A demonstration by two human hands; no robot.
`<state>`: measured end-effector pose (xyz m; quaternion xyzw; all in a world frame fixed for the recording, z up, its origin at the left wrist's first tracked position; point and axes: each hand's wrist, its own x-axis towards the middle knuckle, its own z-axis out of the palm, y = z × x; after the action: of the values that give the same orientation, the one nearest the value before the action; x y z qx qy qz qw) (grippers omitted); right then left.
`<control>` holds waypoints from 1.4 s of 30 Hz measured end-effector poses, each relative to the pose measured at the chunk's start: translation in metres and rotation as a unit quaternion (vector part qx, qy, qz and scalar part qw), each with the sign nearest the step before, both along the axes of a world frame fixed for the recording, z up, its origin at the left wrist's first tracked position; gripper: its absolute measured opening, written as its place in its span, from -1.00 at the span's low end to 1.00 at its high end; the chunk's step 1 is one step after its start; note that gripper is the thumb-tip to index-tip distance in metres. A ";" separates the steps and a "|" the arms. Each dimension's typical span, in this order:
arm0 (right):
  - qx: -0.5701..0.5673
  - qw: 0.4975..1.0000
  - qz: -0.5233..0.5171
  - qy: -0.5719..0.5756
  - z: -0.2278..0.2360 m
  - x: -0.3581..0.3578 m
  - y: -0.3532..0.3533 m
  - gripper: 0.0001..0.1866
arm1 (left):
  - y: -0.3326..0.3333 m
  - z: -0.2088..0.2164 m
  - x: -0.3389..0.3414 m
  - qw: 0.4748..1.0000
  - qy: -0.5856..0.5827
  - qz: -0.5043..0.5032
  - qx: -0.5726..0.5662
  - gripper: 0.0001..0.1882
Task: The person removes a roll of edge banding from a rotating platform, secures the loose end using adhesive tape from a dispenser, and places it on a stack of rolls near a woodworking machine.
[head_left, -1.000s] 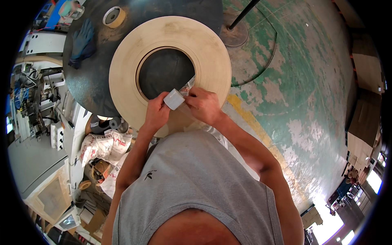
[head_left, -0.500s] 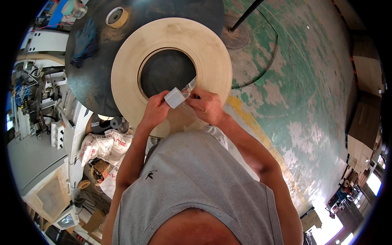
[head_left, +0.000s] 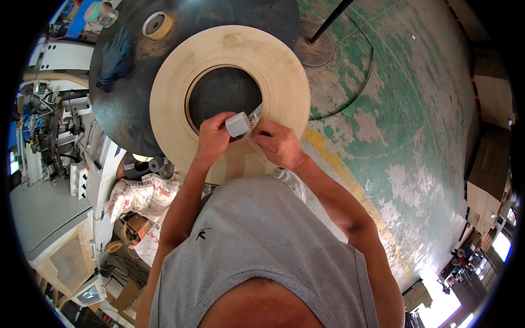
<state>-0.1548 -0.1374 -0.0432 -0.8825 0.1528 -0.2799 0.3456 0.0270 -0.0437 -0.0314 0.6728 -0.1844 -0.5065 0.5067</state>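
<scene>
In front of me, a large flat beige coil (head_left: 280, 65) with a round open centre lies on a dark round table (head_left: 134, 123). Over the near edge of its hole, my left hand (head_left: 213, 141) grips a small roll of tape (head_left: 237, 125), greyish-white on its side. My right hand (head_left: 278, 144) is beside it, fingers pinched together at a clear strip (head_left: 256, 116) that runs from the roll. The strip's far part lies at the coil's inner edge. My right fingertips are partly hidden.
On the table's far left lie a blue work glove (head_left: 116, 54) and a smaller tape roll (head_left: 157, 25). A black pole on a round base (head_left: 316, 48) stands on the worn green floor. White printed bags (head_left: 145, 195) and machinery are at my left.
The tape roll and my left hand have shifted slightly right and away from me, closer to my right hand. The roll has turned a little. My right hand stays nearly in place.
</scene>
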 end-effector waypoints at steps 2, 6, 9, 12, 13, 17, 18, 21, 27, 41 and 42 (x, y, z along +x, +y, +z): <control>-0.003 1.000 -0.011 -0.007 0.000 0.000 0.002 -0.84 | 0.002 -0.009 0.000 0.997 -0.071 -0.020 -0.015 -0.76; 0.002 0.999 -0.037 -0.012 -0.001 -0.003 0.006 -0.83 | 0.002 -0.015 -0.005 0.988 -0.154 -0.009 -0.011 -0.77; -0.023 0.998 -0.058 -0.003 -0.002 -0.004 0.005 -0.81 | 0.001 -0.022 -0.005 0.976 -0.215 -0.039 0.003 -0.78; -0.059 0.996 -0.074 0.010 -0.002 -0.005 0.006 -0.80 | -0.003 -0.020 -0.008 0.956 -0.292 -0.032 0.026 -0.76; -0.065 0.995 -0.080 0.016 -0.002 -0.005 0.005 -0.80 | -0.005 -0.018 -0.011 0.955 -0.292 -0.033 0.026 -0.76; -0.047 0.995 -0.087 -0.001 -0.001 -0.008 0.005 -0.82 | -0.011 -0.007 -0.017 0.942 -0.330 -0.027 0.047 -0.77; -0.048 0.995 -0.091 -0.007 -0.003 -0.008 0.006 -0.83 | -0.012 -0.006 -0.016 0.937 -0.341 -0.029 0.065 -0.78; -0.043 0.994 -0.097 -0.012 -0.002 -0.008 0.006 -0.85 | -0.007 -0.012 -0.016 0.914 -0.404 -0.033 0.026 -0.80; -0.050 0.992 -0.115 -0.004 0.000 -0.007 0.005 -0.87 | -0.002 -0.017 -0.013 0.891 -0.449 -0.075 0.007 -0.78; -0.045 0.986 -0.157 0.024 -0.001 -0.016 0.020 -0.94 | 0.004 -0.014 -0.016 0.894 -0.433 -0.112 0.021 -0.76; -0.050 0.986 -0.157 0.036 0.002 -0.019 0.021 -0.94 | 0.006 -0.014 -0.017 0.895 -0.428 -0.119 0.039 -0.77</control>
<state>-0.1733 -0.1164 -0.0410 -0.8736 0.2872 -0.3058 0.2468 0.0105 -0.0379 -0.0455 0.8170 -0.4416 -0.2331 0.2883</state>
